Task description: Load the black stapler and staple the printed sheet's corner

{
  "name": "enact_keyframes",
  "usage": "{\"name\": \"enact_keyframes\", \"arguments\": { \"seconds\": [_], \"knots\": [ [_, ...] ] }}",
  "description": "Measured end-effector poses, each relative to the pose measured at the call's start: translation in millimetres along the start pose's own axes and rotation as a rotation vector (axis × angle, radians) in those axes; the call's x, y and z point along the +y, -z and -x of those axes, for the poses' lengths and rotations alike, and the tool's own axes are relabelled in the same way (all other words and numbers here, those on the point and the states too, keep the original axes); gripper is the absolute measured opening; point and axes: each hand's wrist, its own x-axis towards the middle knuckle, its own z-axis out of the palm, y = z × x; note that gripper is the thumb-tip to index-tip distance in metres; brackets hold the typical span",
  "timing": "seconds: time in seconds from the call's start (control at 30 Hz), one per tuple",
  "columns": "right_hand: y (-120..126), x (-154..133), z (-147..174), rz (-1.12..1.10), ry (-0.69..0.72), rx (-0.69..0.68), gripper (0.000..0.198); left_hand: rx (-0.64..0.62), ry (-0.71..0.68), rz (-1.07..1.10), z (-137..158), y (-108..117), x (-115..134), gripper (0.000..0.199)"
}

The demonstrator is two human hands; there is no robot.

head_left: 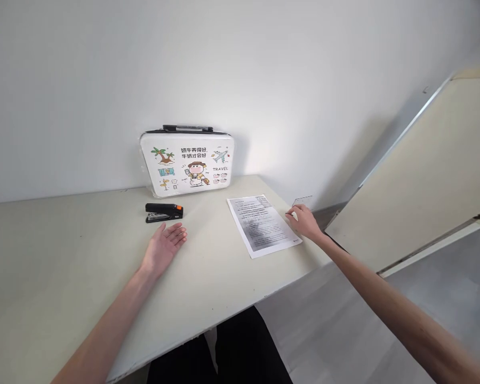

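Palm up and fingers loosely extended, my left hand (166, 245) rests on the table holding nothing. Just beyond its fingertips lies a black stapler (164, 212) with an orange button. My right hand (304, 220) is at the table's right edge, beside the printed sheet of paper (264, 226). Its thumb and fingers are drawn together, with a small dark bit at the tips too small to name. The sheet lies flat, its text facing up, with grey shading across it.
A white case (190, 165) with cartoon travel pictures and a black handle stands upright against the wall (288, 80). The pale table (208, 277) ends at the right, where a slanted cream panel (432, 176) stands above a grey floor (344, 330).
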Motion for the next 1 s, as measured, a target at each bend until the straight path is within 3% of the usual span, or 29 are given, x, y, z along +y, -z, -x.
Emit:
{"name": "enact_keyframes", "arguments": {
  "seconds": [0.2, 0.4, 0.73, 0.8, 1.0],
  "knots": [
    [-6, 28, 2, -0.032, -0.065, 0.022, 0.027, 0.008, -0.012, -0.001, 0, -3, 1, 0.035],
    [7, 33, 17, -0.079, -0.125, 0.122, 0.039, 0.012, -0.015, -0.003, 2, -5, 1, 0.036],
    [6, -33, 98, -0.018, 0.259, -0.027, 0.033, 0.024, -0.012, -0.011, 1, -9, 1, 0.034],
    [4, -31, 97, 0.049, 0.268, -0.021, 0.035, 0.028, -0.013, -0.010, 1, -9, 1, 0.034],
    [0, 5, 47, 0.174, 0.045, 0.056, 0.032, 0.027, -0.021, -0.018, 3, -9, 1, 0.035]
  ]
}}
